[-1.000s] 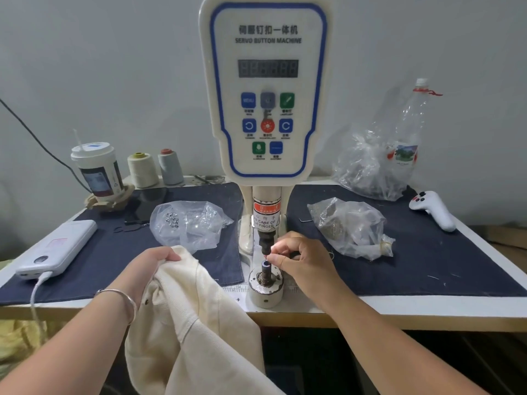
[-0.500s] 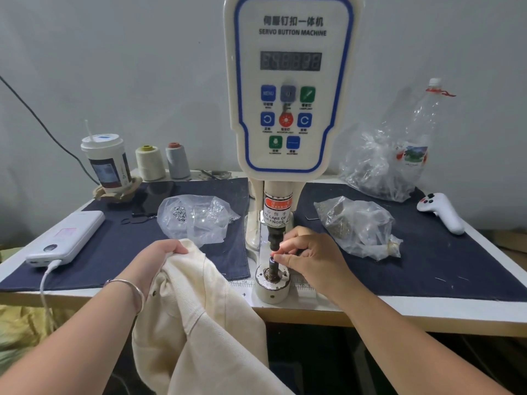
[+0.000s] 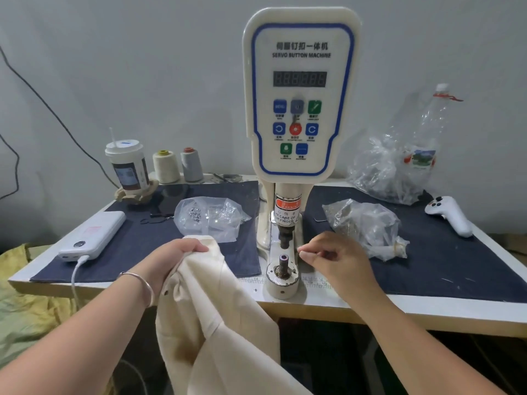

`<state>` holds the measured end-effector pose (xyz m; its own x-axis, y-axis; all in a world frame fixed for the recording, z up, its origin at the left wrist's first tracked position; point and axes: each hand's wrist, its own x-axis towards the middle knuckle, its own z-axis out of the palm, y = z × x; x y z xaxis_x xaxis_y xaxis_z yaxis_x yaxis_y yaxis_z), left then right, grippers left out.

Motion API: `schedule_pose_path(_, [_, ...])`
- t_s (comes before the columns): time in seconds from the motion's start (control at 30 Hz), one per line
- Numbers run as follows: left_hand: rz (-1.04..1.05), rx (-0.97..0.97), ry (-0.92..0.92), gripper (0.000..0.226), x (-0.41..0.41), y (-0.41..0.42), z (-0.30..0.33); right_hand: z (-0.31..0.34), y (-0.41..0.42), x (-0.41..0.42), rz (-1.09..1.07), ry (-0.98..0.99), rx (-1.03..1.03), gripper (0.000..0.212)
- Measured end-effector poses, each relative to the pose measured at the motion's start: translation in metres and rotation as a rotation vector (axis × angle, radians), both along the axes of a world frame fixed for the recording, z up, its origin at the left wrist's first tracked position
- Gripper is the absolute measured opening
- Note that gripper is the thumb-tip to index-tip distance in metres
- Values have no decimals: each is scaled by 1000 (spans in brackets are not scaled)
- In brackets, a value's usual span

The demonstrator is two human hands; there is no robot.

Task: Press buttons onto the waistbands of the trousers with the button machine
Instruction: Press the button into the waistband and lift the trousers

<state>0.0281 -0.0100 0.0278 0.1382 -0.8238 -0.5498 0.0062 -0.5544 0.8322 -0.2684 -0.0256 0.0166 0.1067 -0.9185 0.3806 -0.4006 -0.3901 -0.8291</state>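
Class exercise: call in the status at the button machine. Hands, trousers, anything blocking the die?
Left hand grips cream trousers, left of the machine. Right hand loosely curled beside the lower die, holding nothing visible. Waistband not yet on die. Die unobstructed.

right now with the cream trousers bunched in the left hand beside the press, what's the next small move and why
Probably bring the cream fabric trousers over the purple-tipped lower die. The left hand grips them just left of the white servo button machine, nothing covers the die, and the right hand sits beside it with its fingers loosely curled, apparently holding nothing, so it looks free to help spread the waistband.
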Motion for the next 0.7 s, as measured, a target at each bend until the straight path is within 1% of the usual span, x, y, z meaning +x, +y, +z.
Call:
schedule_pose_path(0.07, [-138, -50, 69, 44, -5, 15, 16, 4, 17, -4, -8, 36, -56, 9])
schedule_pose_path(0.13, [-318, -140, 71, 37, -11, 29, 32, 9, 36, -3, 50, 53, -64, 20])
schedule_pose_path(0.2, [-455, -194, 62, 41, -20, 43, 47, 21, 54, 2, 138, 38, -30, 27])
schedule_pose_path(0.23, [-514, -201, 70, 42, -26, 50, 55, 28, 61, 4, 198, 10, 3, 26])
schedule_pose_path(0.3, [-625, -226, 85, 34, -41, 63, 71, 41, 69, 8, 356, -65, 92, 26])
schedule_pose_path(0.33, [-669, -244, 94, 31, -50, 69, 77, 47, 70, 10, 473, -80, 150, 40])
schedule_pose_path(0.37, [-704, -264, 104, 32, -58, 74, 83, 53, 70, 10, 618, -99, 222, 59])
schedule_pose_path(0.4, [-734, -291, 111, 37, -64, 79, 87, 56, 69, 9, 761, -109, 307, 73])
schedule_pose_path(0.43, [-757, -318, 114, 43, -69, 82, 90, 57, 68, 8, 886, -103, 390, 80])
schedule_pose_path(0.47, [-759, -345, 109, 45, -72, 85, 93, 57, 69, 6, 971, -64, 461, 80])
schedule_pose_path(0.5, [-743, -372, 102, 43, -74, 87, 96, 57, 69, 1, 1011, -17, 526, 75])
schedule_pose_path(0.57, [-715, -411, 111, 43, -75, 90, 97, 53, 68, -10, 1021, -8, 613, 51])
schedule_pose_path(0.6, [-711, -424, 118, 42, -74, 91, 96, 48, 65, -18, 1015, -50, 658, 45])
schedule_pose_path(0.67, [-708, -426, 124, 40, -73, 90, 90, 43, 61, -31, 1013, -186, 742, 49])
schedule_pose_path(0.7, [-717, -406, 125, 42, -72, 89, 86, 42, 60, -36, 1023, -265, 772, 50])
